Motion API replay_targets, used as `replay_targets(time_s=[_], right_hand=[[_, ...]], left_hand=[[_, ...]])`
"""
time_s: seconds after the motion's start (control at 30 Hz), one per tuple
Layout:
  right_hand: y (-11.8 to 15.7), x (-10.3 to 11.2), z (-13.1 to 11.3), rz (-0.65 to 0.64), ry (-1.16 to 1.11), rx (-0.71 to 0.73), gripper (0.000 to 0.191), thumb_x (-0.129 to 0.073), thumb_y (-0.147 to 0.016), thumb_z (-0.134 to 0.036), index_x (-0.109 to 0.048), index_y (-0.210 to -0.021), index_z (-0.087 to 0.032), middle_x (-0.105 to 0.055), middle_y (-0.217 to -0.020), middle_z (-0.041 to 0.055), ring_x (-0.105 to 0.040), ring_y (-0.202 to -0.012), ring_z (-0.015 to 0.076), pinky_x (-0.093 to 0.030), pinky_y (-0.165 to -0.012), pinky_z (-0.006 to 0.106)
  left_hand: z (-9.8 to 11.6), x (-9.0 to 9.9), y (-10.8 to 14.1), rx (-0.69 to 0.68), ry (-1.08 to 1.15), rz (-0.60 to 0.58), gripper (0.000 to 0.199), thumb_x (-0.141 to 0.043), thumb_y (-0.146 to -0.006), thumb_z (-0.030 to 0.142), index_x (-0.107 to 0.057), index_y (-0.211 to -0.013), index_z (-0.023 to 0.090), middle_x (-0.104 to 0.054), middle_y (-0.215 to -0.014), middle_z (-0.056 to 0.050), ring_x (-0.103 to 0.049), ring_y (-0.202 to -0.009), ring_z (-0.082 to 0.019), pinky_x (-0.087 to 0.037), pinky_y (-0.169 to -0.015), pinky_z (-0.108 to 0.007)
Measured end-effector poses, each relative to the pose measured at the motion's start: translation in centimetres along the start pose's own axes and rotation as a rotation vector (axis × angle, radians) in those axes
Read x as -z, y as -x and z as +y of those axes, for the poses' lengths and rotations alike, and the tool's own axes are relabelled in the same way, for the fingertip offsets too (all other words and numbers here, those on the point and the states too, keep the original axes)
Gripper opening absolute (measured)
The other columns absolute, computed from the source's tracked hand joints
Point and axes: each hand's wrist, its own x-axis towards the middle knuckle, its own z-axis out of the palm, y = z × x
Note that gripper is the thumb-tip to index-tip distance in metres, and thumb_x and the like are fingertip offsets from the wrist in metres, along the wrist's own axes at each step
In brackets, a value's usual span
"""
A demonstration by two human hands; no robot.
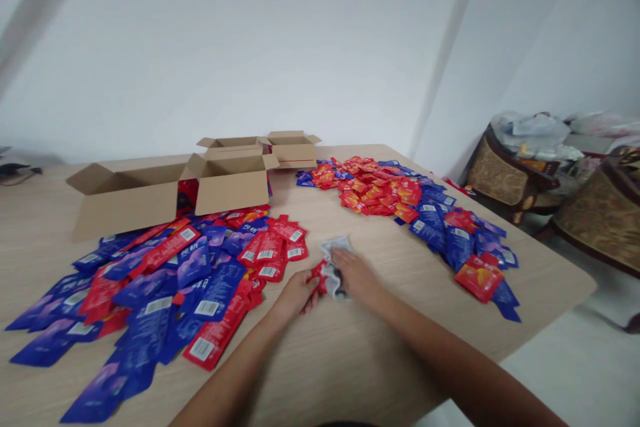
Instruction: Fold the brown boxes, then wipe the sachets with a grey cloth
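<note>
Near the middle of the table, my left hand (300, 291) grips the edge of a red pouch (321, 276). My right hand (354, 273) is closed on a crumpled grey-white cloth (336, 245), which lies against the pouch and partly covers it. Just left of my hands is a heap of blue pouches (217, 290) and red pouches (215, 340), many with white barcode labels showing. To the right, a second pile has red-orange pouches (375, 187) at the back and blue pouches (457, 247) along its side.
Open cardboard boxes stand behind the left heap: a wide one (130, 203), a nearer one (233, 187) and a far one (293, 150). Patterned chairs (503, 167) with plastic bags (535, 133) are beyond the table's right edge. A white wall (280, 47) is behind.
</note>
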Motion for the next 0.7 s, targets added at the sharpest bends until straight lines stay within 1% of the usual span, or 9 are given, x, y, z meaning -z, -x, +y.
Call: replay_targets(time_s=[0.1, 0.17, 0.27, 0.33, 0.4, 0.47, 0.57, 0.63, 0.7], right_hand=[[0.7, 1.9, 5.7, 0.02, 0.093, -0.127, 0.054, -0.038, -0.078, -0.007, -0.046, -0.132, -0.004, -0.044, -0.139, 0.0171, -0.038, -0.129, 0.0208, -0.029, -0.108, 0.038], [1.9, 2.9, 8.4, 0.026, 0.139, -0.155, 0.053, -0.038, -0.079, -0.009, -0.047, -0.131, -0.005, -0.045, -0.138, 0.0159, -0.039, -0.129, 0.0205, -0.03, -0.108, 0.038], [3.3, 4.7, 10.3, 0.031, 0.155, -0.202, 0.044, -0.037, -0.085, -0.018, -0.055, -0.124, -0.012, -0.053, -0.132, 0.0116, -0.047, -0.123, 0.0203, -0.034, -0.105, 0.037], [3.7, 6.1, 11.1, 0.065, 0.157, -0.255, 0.041, -0.033, -0.089, -0.026, -0.059, -0.119, -0.016, -0.059, -0.124, 0.0094, -0.052, -0.116, 0.02, -0.037, -0.101, 0.037], [3.8, 7.5, 12.1, 0.144, 0.24, -0.347, 0.041, -0.033, -0.091, -0.03, -0.058, -0.119, -0.015, -0.06, -0.122, 0.0112, -0.053, -0.114, 0.0218, -0.039, -0.098, 0.037], [4.1, 8.7, 13.5, 0.202, 0.409, -0.494, 0.042, -0.04, -0.087, -0.027, -0.052, -0.125, -0.011, -0.058, -0.122, 0.0169, -0.051, -0.115, 0.0269, -0.038, -0.095, 0.041], [4.9, 9.7, 15.9, 0.15, 0.617, -0.674, 0.043, -0.042, -0.084, -0.016, -0.05, -0.124, -0.006, -0.059, -0.116, 0.0222, -0.053, -0.109, 0.0316, -0.039, -0.088, 0.045], [5.2, 10.1, 16.8, 0.102, 0.662, -0.673, 0.039, -0.037, -0.085, -0.01, -0.054, -0.119, -0.007, -0.059, -0.112, 0.0222, -0.054, -0.106, 0.031, -0.038, -0.086, 0.043], [4.8, 10.5, 16.3, 0.091, 0.651, -0.621, 0.039, -0.032, -0.086, -0.008, -0.057, -0.116, -0.008, -0.061, -0.11, 0.0206, -0.055, -0.104, 0.0292, -0.037, -0.087, 0.042]], left_hand=[[0.2, 0.2, 0.3, -0.034, 0.011, -0.003, 0.031, -0.053, -0.076, 0.05, -0.05, -0.072, 0.019, -0.05, -0.041, 0.007, -0.036, -0.026, -0.007, -0.024, -0.028, -0.015], [0.7, 0.7, 0.5, -0.095, 0.079, 0.093, 0.034, -0.053, -0.075, 0.053, -0.048, -0.071, 0.019, -0.047, -0.04, 0.008, -0.035, -0.026, -0.006, -0.024, -0.028, -0.015], [1.7, 1.6, 0.8, -0.228, 0.292, 0.331, 0.039, -0.057, -0.074, 0.056, -0.045, -0.068, 0.019, -0.048, -0.045, 0.008, -0.038, -0.03, -0.006, -0.027, -0.03, -0.016], [2.2, 1.8, 0.9, -0.281, 0.432, 0.386, 0.042, -0.057, -0.073, 0.058, -0.046, -0.068, 0.018, -0.052, -0.05, 0.006, -0.044, -0.036, -0.007, -0.034, -0.034, -0.017], [2.2, 1.5, 0.9, -0.265, 0.483, 0.321, 0.045, -0.055, -0.074, 0.061, -0.05, -0.073, 0.017, -0.055, -0.053, 0.004, -0.048, -0.039, -0.008, -0.038, -0.038, -0.018], [1.9, 0.9, 0.9, -0.222, 0.459, 0.22, 0.05, -0.051, -0.076, 0.063, -0.054, -0.088, 0.015, -0.056, -0.052, 0.003, -0.049, -0.039, -0.01, -0.039, -0.038, -0.02], [1.3, 0.0, 0.6, -0.199, 0.383, 0.12, 0.057, -0.051, -0.077, 0.06, -0.049, -0.109, 0.013, -0.059, -0.054, 0.003, -0.052, -0.039, -0.012, -0.041, -0.038, -0.022], [0.9, -0.3, 0.4, -0.194, 0.329, 0.09, 0.056, -0.052, -0.077, 0.058, -0.048, -0.11, 0.012, -0.059, -0.055, 0.002, -0.052, -0.04, -0.012, -0.041, -0.038, -0.022], [0.5, -0.3, 0.1, -0.185, 0.287, 0.089, 0.056, -0.052, -0.077, 0.058, -0.048, -0.109, 0.012, -0.059, -0.056, 0.002, -0.052, -0.04, -0.012, -0.041, -0.038, -0.021]])
